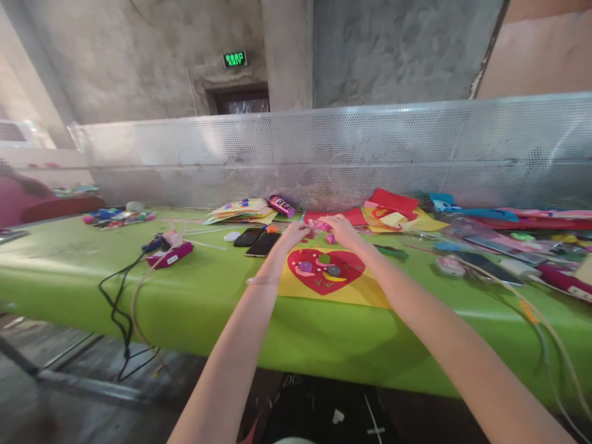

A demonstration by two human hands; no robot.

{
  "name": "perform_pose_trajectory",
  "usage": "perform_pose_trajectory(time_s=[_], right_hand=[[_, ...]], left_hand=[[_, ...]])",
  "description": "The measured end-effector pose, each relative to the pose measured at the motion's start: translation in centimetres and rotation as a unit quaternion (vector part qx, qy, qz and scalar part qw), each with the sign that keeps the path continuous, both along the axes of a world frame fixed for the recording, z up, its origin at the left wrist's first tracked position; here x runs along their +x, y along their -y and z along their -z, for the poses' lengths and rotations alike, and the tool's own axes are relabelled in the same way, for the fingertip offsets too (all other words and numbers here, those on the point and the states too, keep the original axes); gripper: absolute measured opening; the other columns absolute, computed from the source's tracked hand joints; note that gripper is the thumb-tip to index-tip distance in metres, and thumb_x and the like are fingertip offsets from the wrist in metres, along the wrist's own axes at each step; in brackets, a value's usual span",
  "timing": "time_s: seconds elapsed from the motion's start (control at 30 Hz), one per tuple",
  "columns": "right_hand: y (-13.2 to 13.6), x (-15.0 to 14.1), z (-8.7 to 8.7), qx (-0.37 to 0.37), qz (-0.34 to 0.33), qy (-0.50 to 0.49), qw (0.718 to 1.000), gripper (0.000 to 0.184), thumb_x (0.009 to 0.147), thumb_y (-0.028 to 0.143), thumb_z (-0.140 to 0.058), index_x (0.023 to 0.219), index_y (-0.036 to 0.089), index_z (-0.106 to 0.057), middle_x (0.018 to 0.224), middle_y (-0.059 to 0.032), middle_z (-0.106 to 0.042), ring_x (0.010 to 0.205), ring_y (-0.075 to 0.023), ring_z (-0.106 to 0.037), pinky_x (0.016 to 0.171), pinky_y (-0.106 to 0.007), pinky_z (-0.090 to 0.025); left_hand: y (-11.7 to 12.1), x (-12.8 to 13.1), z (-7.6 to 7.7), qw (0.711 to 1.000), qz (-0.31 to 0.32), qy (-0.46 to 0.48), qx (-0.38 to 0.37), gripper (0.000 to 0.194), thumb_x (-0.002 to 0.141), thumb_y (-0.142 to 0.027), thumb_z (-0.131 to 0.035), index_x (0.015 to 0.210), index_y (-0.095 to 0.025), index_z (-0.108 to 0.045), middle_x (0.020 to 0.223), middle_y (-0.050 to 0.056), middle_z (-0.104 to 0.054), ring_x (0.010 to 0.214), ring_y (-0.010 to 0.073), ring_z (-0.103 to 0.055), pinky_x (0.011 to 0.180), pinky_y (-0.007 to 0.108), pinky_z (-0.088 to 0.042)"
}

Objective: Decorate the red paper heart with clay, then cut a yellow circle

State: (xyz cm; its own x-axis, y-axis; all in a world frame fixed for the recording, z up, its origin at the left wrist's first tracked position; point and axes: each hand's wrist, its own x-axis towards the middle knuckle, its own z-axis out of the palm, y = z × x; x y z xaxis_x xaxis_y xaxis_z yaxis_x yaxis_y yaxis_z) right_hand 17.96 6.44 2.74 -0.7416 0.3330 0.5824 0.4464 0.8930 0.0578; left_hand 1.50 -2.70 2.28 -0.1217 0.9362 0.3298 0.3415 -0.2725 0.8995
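Both my arms reach forward over the table. My left hand (296, 233) has its fingers bent in at the near side of a small clear plastic packet (317, 226) with something pink inside. From the right, my right hand (339, 227) closes its fingers over the same packet. A lump of pink clay (330, 238) shows just below the right hand. Between my forearms lies a yellow sheet (361, 295) bearing a red paper heart (324, 285). On the heart sit several snail-like clay shapes, purple, green and grey, with thin green grass marks.
Left of my hands lie two dark phones (263, 245), a purple can (282, 206) and stacked coloured papers (243, 211). A magenta box (171, 254) trails cables over the front edge. Red paper (393, 202), green scissors (391, 251) and another phone (488, 267) lie right. A perforated metal barrier (342, 148) stands behind.
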Motion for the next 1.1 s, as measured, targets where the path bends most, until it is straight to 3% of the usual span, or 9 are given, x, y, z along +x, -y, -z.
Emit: perform_pose_trajectory(time_s=[0.13, 0.27, 0.37, 0.5, 0.63, 0.73, 0.9, 1.1], right_hand=[[0.2, -0.5, 0.2, -0.006, -0.018, -0.004, 1.0, 0.058, 0.067, -0.004, -0.039, 0.122, 0.01, -0.049, 0.129, -0.0097, -0.045, 0.113, -0.0199, -0.039, 0.098, -0.035, -0.029], [0.5, -0.6, 0.3, -0.021, -0.039, -0.052, 0.998, 0.049, 0.072, -0.003, -0.038, 0.119, 0.005, -0.051, 0.119, -0.0138, -0.051, 0.109, -0.0189, -0.044, 0.097, -0.032, -0.032], [0.4, -0.2, 0.6, -0.009, -0.05, -0.063, 0.997, 0.047, 0.074, -0.002, -0.038, 0.117, 0.01, -0.053, 0.114, -0.0113, -0.053, 0.105, -0.0188, -0.047, 0.094, -0.033, -0.036], [0.3, 0.0, 1.0, -0.001, -0.064, -0.064, 0.996, 0.048, 0.072, -0.001, -0.042, 0.115, 0.015, -0.055, 0.112, -0.0096, -0.053, 0.104, -0.0199, -0.048, 0.094, -0.037, -0.038], [1.0, -0.6, 1.1, -0.066, -0.05, -0.147, 0.986, 0.034, 0.079, 0.016, -0.048, 0.112, 0.011, -0.055, 0.111, -0.0129, -0.051, 0.102, -0.02, -0.051, 0.092, -0.035, -0.04], [1.6, -1.3, 1.2, -0.102, -0.039, -0.169, 0.98, 0.034, 0.078, 0.03, -0.056, 0.106, 0.011, -0.055, 0.106, -0.013, -0.052, 0.096, -0.0202, -0.054, 0.087, -0.034, -0.043], [1.6, -1.8, 1.5, -0.132, -0.037, -0.188, 0.972, 0.017, 0.077, 0.018, -0.052, 0.093, 0.012, -0.051, 0.088, -0.0075, -0.055, 0.079, -0.0157, -0.056, 0.072, -0.029, -0.045], [1.7, -1.8, 1.3, -0.105, -0.009, -0.219, 0.97, 0.023, 0.067, -0.002, -0.042, 0.077, 0.014, -0.055, 0.084, -0.0052, -0.051, 0.071, -0.0132, -0.052, 0.07, -0.027, -0.043]], left_hand=[[-0.1, 0.1, -0.1, 1.0, 0.003, 0.0, -0.004, 0.011, 0.071, -0.012, -0.048, 0.073, -0.012, -0.059, 0.08, 0.007, -0.067, 0.073, 0.015, -0.063, 0.067, 0.026, -0.049], [-0.4, 0.0, 0.0, 1.0, -0.004, 0.018, -0.006, 0.02, 0.078, -0.024, -0.043, 0.078, -0.012, -0.059, 0.082, 0.009, -0.067, 0.076, 0.016, -0.063, 0.067, 0.026, -0.049], [-0.3, 0.1, 0.0, 1.0, -0.004, 0.016, -0.007, 0.024, 0.078, -0.031, -0.045, 0.079, -0.012, -0.059, 0.082, 0.009, -0.066, 0.077, 0.0173, -0.063, 0.065, 0.026, -0.048], [0.0, 0.2, -0.1, 1.0, 0.004, -0.005, -0.009, 0.017, 0.074, -0.026, -0.05, 0.073, -0.012, -0.059, 0.079, 0.008, -0.066, 0.076, 0.0173, -0.062, 0.063, 0.025, -0.047], [0.2, 0.4, -0.2, 0.999, 0.019, -0.022, -0.013, 0.017, 0.074, -0.026, -0.051, 0.072, -0.012, -0.061, 0.076, 0.008, -0.066, 0.074, 0.0164, -0.062, 0.062, 0.024, -0.046], [0.0, 0.4, -0.1, 0.999, 0.027, -0.029, -0.012, 0.014, 0.074, -0.022, -0.051, 0.075, -0.012, -0.061, 0.075, 0.007, -0.066, 0.072, 0.0157, -0.062, 0.062, 0.024, -0.046], [-0.6, 0.4, 0.2, 0.999, 0.032, -0.039, -0.015, 0.015, 0.074, -0.025, -0.053, 0.073, -0.013, -0.06, 0.074, 0.007, -0.067, 0.072, 0.0164, -0.063, 0.062, 0.025, -0.045], [-1.0, 0.5, 0.5, 0.998, 0.034, -0.047, -0.022, 0.018, 0.075, -0.028, -0.054, 0.066, -0.013, -0.059, 0.067, 0.006, -0.067, 0.065, 0.0168, -0.062, 0.06, 0.026, -0.045]])
